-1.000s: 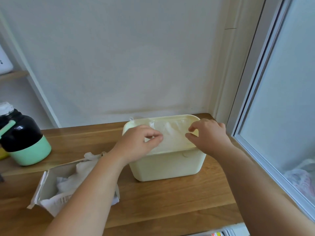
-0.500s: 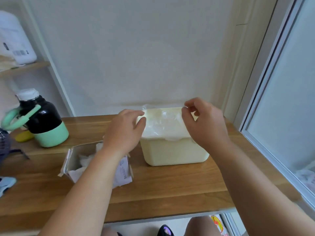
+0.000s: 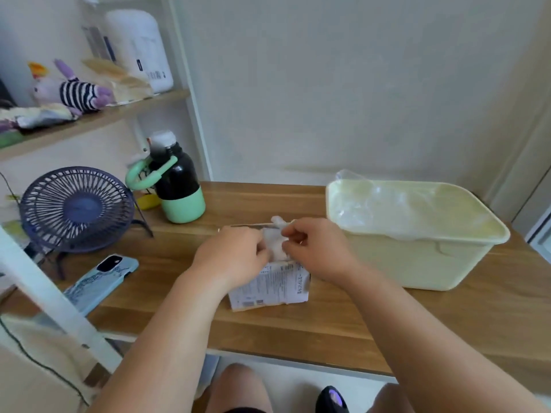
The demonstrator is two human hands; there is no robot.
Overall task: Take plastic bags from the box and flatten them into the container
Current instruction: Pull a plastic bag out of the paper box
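Fingers (image 3: 290, 232) of the right hand (image 3: 316, 251) are pinching the crumpled white plastic bag (image 3: 275, 244) from its right side. The left hand (image 3: 235, 254) is curling round the same wad from the left, though its fingertips are mostly hiding behind the knuckles. The bag is bunching between the two hands at the centre of the frame, its bulk rising out of the open top of the small printed box (image 3: 268, 289). That box is standing on the bench (image 3: 328, 332) directly below the hands. The bag is therefore lying right between the fingers, its long axis running roughly from the box mouth toward the upper part of the frame. The pale yellow container (image 3: 417, 263) is sitting to the right of the box, near it, with clear bags (image 3: 387, 204) already lying flat across its top. Judging from this layout, the coming move is calling for a pull up out of the box and then a carry toward the right of the frame. The right hand is sitting nearer the container, so it is probably the one leading that carry.
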